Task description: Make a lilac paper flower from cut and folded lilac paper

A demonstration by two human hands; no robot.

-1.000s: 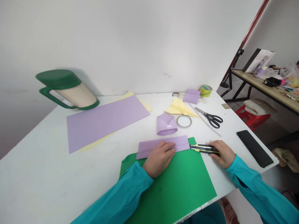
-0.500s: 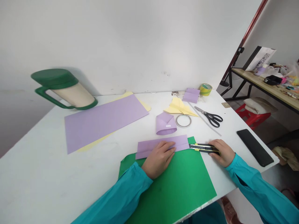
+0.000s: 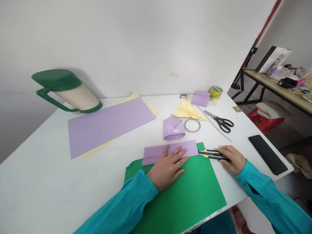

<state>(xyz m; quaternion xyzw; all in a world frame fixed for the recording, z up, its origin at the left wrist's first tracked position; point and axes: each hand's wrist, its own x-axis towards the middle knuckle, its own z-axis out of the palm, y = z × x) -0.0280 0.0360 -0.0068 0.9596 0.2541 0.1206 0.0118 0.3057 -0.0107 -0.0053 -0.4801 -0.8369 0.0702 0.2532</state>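
Observation:
My left hand lies flat with fingers spread, pressing on a folded strip of purple paper. That strip rests along the far edge of a green sheet. My right hand grips a black and yellow utility knife, its blade pointing left at the strip's right end. The blade tip meets the paper near its crease; how deep it sits I cannot tell. Just beyond the strip stands a folded purple paper piece beside a ring of narrow tape.
Scissors, a yellow folded paper, a small purple paper and a tape roll lie farther back. A black phone-like slab is at right. Purple sheets and a green-lidded jug occupy the left.
My left hand's fingers have spread apart and reach slightly farther right over the purple strip. The right hand and the knife hold nearly the same place. The view has shifted slightly.

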